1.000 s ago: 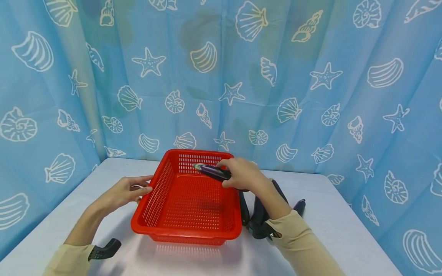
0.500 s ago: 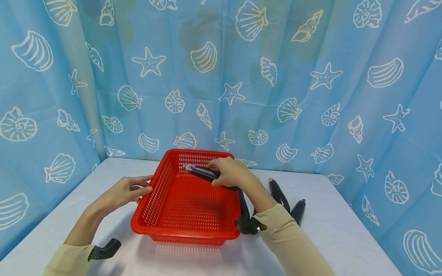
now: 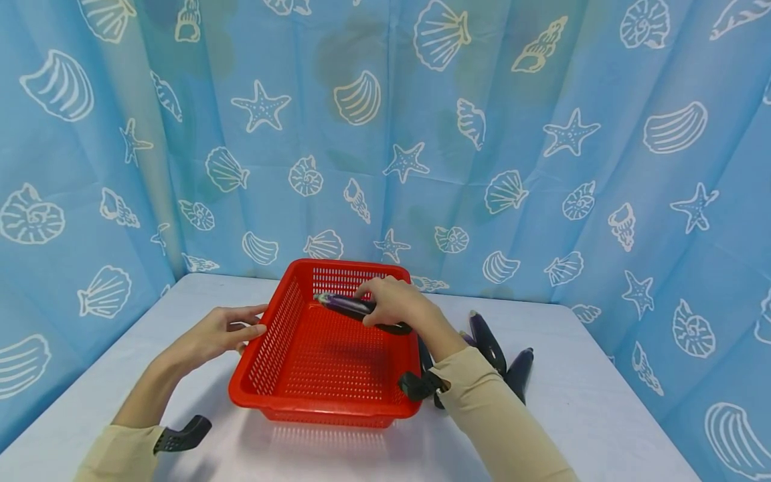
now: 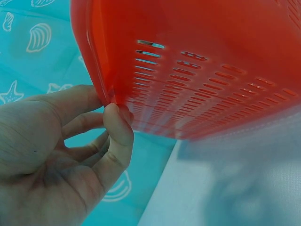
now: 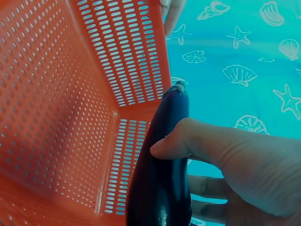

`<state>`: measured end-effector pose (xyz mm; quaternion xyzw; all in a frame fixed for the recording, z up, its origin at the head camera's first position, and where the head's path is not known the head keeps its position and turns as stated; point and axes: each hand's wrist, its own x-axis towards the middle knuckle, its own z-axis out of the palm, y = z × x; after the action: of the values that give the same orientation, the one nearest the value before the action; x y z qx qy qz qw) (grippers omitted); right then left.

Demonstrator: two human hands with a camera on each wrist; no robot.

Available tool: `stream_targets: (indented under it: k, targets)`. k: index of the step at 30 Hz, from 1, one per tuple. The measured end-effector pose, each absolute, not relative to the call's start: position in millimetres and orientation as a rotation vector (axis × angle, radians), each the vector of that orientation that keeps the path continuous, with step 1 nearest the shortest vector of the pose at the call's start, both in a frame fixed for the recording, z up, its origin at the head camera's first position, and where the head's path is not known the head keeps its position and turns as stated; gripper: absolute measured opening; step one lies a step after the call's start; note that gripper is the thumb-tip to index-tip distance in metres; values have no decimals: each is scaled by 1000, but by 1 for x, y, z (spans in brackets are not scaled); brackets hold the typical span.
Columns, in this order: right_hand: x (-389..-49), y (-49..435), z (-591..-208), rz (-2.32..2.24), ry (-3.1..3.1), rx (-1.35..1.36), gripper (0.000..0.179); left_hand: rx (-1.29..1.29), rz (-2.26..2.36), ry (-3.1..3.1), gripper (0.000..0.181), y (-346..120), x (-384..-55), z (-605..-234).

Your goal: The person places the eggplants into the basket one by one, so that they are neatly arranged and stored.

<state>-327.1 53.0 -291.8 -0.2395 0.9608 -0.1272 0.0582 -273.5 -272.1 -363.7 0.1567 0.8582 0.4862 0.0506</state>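
Note:
A red perforated plastic basket (image 3: 325, 404) stands on the white table, its inside bare in the head view. My left hand (image 3: 221, 335) pinches the basket's left rim; in the left wrist view the thumb and a finger of that hand (image 4: 89, 141) meet at the rim's edge. Over the basket's far right part, my right hand (image 3: 394, 302) grips a dark purple eggplant (image 3: 346, 304), its pale green stem end pointing left. In the right wrist view the thumb lies across the eggplant (image 5: 164, 141), above the perforated wall.
Several more eggplants lie on the table right of the basket, among them one (image 3: 486, 341) angled beside the right sleeve and another (image 3: 520, 375) further right. The right forearm partly covers the pile. A blue shell-patterned curtain (image 3: 385, 134) hangs behind the white table (image 3: 578, 402).
My right hand has carried the eggplant left and slightly down, further over the basket. More of the eggplants on the right show from behind the forearm. My left hand stays at the rim.

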Motion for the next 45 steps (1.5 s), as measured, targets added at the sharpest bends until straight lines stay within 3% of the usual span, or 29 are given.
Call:
stream_targets:
  k: [45]
  targets:
    - [-336, 9, -323, -158, 2669, -591, 37, 460, 1443, 2653, 67, -270, -271, -361]
